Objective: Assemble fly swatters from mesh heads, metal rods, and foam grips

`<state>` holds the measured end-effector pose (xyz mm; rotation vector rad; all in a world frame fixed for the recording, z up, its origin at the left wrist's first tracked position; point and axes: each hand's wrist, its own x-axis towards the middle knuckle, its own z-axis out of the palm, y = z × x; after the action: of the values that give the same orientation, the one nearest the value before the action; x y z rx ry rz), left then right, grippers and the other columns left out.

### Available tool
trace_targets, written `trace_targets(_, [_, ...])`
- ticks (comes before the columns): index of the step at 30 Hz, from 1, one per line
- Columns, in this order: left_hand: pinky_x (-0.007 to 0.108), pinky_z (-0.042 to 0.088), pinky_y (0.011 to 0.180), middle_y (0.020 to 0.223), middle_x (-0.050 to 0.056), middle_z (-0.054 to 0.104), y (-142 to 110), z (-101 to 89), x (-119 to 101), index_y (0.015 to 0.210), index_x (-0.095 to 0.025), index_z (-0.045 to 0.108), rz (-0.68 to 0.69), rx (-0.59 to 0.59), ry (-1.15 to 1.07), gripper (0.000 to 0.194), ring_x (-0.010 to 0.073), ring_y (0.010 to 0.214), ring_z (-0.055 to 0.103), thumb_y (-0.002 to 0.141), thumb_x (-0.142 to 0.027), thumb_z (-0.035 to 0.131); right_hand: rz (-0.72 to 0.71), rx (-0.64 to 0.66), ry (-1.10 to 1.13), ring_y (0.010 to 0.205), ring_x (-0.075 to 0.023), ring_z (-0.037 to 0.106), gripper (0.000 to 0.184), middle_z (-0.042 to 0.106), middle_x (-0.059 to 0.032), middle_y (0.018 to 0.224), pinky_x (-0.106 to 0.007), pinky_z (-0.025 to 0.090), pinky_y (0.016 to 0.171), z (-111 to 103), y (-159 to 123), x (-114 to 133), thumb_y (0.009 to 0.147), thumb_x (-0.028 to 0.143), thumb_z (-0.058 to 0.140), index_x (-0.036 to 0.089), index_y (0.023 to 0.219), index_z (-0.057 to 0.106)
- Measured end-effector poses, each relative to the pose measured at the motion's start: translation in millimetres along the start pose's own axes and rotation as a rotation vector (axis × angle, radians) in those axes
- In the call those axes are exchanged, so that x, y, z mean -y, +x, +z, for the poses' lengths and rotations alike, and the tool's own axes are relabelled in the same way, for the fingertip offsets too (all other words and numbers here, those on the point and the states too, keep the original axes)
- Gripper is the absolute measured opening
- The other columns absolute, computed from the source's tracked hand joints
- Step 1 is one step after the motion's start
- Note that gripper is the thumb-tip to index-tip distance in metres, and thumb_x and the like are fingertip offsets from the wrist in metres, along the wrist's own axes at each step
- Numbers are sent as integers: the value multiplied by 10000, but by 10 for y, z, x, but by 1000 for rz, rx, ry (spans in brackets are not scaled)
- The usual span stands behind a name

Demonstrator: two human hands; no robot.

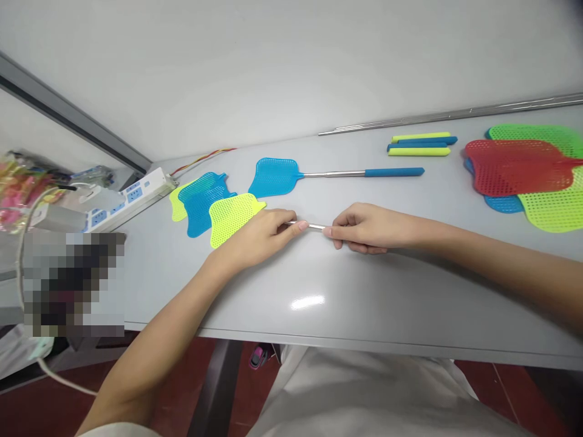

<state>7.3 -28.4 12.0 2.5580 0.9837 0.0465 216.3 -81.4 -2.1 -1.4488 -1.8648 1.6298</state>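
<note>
My left hand (262, 238) rests on the grey table (319, 291), fingers pinched on the neck of a yellow-green swatter head (232, 218) where a thin metal rod (310, 226) meets it. My right hand (364, 227) is closed round the other end of that rod; its handle is hidden inside the fist. Only a short piece of rod shows between the two hands. Just beyond lies a finished blue fly swatter (291, 176) with its metal shaft and blue handle (394, 172).
Loose blue and yellow heads (200, 200) lie left of my left hand. Several blue and yellow handles (421, 144) lie at the back. A pile of red, green, blue heads (523, 167) sits far right. A power strip (132, 197) and clutter stand at the left edge.
</note>
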Motion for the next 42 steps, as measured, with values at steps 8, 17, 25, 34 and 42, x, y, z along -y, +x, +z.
trace_targets(8, [252,275,508,547,-37,387,-2,-4,-16,590,-175,367,-4,-3,-8,392,105,534,379,881,-436,339,9,0,2,304,-29,344,420,441,52,435,-149,283,293,-1,1,4,785,543,508,141,667,547])
trace_targets(17, [255,281,510,547,-34,393,-3,-8,-15,590,-180,358,3,-10,-11,391,113,526,387,877,-445,331,5,13,2,301,-29,345,445,442,48,440,-151,285,297,-2,1,7,777,567,499,136,678,551])
trace_targets(25, [253,284,514,552,-32,393,-7,-14,-18,595,-180,358,3,-5,1,397,116,531,392,883,-451,318,10,5,5,306,-29,343,429,436,53,436,-151,280,294,6,-6,15,784,552,504,140,671,545])
trace_targets(34, [252,278,512,553,-33,386,-2,-14,-29,596,-178,358,-4,2,2,398,112,534,384,887,-447,317,9,8,-1,310,-29,343,422,441,52,441,-152,282,297,-4,-4,17,791,542,501,139,673,542])
trace_targets(42, [254,282,502,548,-31,389,-9,-15,-26,595,-180,360,-8,1,2,397,112,524,385,882,-450,319,-2,9,8,308,-31,347,432,434,55,426,-148,284,292,-2,1,-5,781,558,503,143,670,541])
